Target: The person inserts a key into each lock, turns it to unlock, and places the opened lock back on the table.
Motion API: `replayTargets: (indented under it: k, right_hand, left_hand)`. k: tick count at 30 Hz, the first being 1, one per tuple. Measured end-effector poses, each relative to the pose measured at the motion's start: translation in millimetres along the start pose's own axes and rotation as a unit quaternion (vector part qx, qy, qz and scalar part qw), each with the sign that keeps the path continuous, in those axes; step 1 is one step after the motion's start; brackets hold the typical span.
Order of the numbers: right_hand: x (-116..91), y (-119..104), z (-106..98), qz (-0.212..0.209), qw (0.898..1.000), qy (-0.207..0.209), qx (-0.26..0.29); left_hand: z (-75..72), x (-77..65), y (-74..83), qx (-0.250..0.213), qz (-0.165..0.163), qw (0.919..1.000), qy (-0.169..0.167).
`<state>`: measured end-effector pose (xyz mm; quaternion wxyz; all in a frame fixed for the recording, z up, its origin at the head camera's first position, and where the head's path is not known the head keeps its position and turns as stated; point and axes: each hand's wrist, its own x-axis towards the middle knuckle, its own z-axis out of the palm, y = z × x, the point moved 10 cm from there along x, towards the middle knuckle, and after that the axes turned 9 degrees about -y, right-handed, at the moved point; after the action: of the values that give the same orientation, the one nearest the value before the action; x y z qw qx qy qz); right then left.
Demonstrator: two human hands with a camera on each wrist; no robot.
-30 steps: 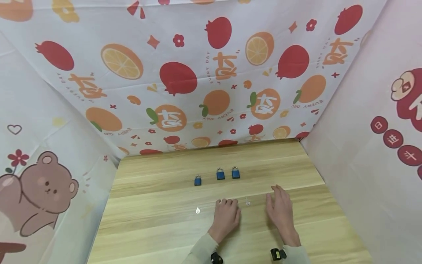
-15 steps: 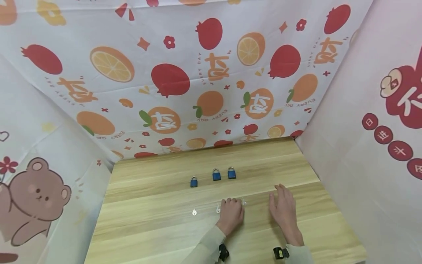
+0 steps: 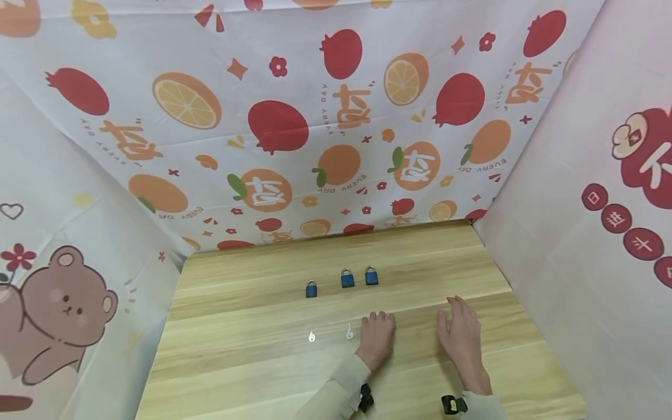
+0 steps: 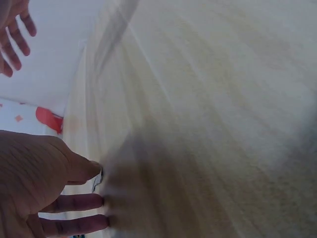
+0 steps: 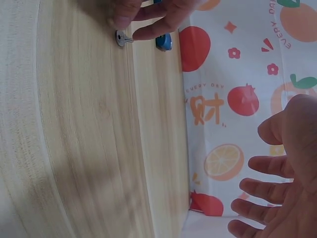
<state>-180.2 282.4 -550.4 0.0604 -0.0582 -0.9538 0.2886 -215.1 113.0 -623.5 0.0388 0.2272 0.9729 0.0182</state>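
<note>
My left hand is low over the wooden table, fingers bent down. It pinches a small silver key between thumb and finger; the key also shows in the left wrist view but is mostly hidden in the head view. Two more keys lie left of this hand: a near key and a farther key. Behind the keys are three blue padlocks: a left padlock, a middle padlock and a right padlock. My right hand holds nothing, its fingers loosely extended.
The wooden table meets a fruit-printed cloth at the back. White printed cloths hang on both sides, a left one with a bear and a right one with red circles.
My left hand has moved right from the middle key, now uncovered, to the rightmost key, which it covers in the head view. The right hand stays nearly still. The head view shifts slightly.
</note>
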Motion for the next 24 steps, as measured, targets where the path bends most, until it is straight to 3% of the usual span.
replayTargets:
  k: [5, 24]
  right_hand:
    - [0.8, 0.7, -0.1, 0.000, 1.000, 0.004, 0.000]
    - [1.4, -11.4, 17.7, -0.004, 0.999, -0.045, 0.029]
  left_hand:
    - [1.3, 0.1, 3.8, 0.029, -0.003, 0.9995, 0.010]
    - [2.5, -3.9, 6.3, 0.031, -0.002, 0.9992, 0.026]
